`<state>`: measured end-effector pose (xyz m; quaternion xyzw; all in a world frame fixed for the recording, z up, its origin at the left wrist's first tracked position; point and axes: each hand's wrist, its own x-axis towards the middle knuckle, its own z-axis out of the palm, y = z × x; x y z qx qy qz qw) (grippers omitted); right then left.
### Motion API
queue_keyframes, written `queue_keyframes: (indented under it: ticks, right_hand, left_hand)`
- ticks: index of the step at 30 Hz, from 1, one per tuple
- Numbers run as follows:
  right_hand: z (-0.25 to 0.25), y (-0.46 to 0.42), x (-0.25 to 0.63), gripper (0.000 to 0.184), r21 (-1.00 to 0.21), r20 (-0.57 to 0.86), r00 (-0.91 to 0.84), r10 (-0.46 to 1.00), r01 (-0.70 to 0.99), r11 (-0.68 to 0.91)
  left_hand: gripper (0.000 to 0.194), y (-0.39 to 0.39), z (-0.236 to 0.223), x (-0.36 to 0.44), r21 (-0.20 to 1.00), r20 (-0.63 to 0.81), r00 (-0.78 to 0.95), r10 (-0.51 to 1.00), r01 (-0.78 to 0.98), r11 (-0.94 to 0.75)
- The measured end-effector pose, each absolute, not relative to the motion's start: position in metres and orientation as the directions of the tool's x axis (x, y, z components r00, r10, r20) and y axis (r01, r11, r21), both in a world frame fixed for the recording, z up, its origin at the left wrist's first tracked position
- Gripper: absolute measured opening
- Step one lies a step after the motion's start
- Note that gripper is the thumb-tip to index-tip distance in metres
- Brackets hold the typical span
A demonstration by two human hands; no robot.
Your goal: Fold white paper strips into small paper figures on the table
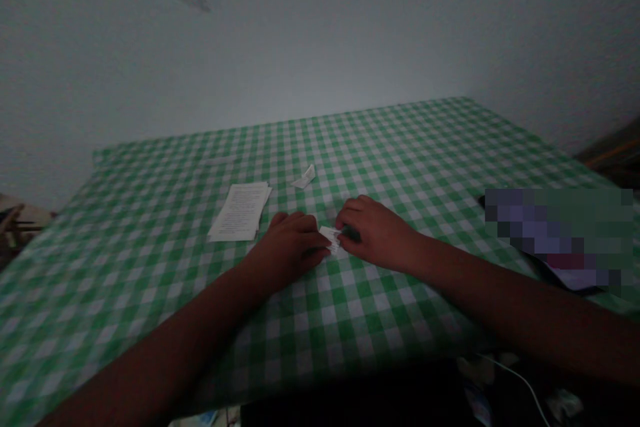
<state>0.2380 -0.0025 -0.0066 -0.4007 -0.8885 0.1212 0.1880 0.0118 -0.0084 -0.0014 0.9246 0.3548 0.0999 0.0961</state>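
Note:
A small folded piece of printed paper lies between my two hands, low over the tablecloth. My left hand grips its left side, thumb and fingers closed together. From the other side, my right hand pinches the paper's right edge with thumb and forefinger. Fingers cover part of the paper, so its full shape is hidden. Just beyond the hands sits a folded paper boat. A stack of printed sheets rests to the left of my left hand.
A green and white checked cloth covers the table, which meets a pale wall. At the right lies a dark-edged device, its screen blurred out. A white cable hangs below the front edge.

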Motion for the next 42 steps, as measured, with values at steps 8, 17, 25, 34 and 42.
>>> queue_keyframes:
  ticks: [8, 17, 25, 34, 42]
  right_hand:
    - [-0.009, -0.01, 0.234, 0.014, -0.378, 0.206, -0.614, 0.762, 0.668, 0.641]
    - [-0.009, -0.005, 0.234, 0.013, -0.358, 0.205, -0.525, 0.826, 0.745, 0.563]
    - [-0.008, -0.008, 0.233, 0.018, -0.378, 0.196, -0.552, 0.81, 0.72, 0.582]
    - [-0.009, -0.009, 0.231, 0.022, -0.385, 0.198, -0.555, 0.808, 0.714, 0.585]
    - [-0.014, 0.007, 0.235, 0.025, -0.415, 0.236, -0.467, 0.852, 0.745, 0.523]
  left_hand:
    - [0.011, -0.008, -0.003, 0.011, 0.304, 0.123, 0.697, 0.706, 0.651, -0.696]
    - [0.011, -0.01, 0.0, 0.012, 0.302, 0.113, 0.695, 0.71, 0.657, -0.691]
    - [0.011, -0.009, -0.001, 0.012, 0.285, 0.118, 0.695, 0.709, 0.66, -0.695]
    - [0.011, -0.009, -0.003, 0.011, 0.282, 0.128, 0.701, 0.701, 0.652, -0.704]
    - [0.012, -0.008, -0.005, 0.011, 0.29, 0.13, 0.697, 0.705, 0.654, -0.699]
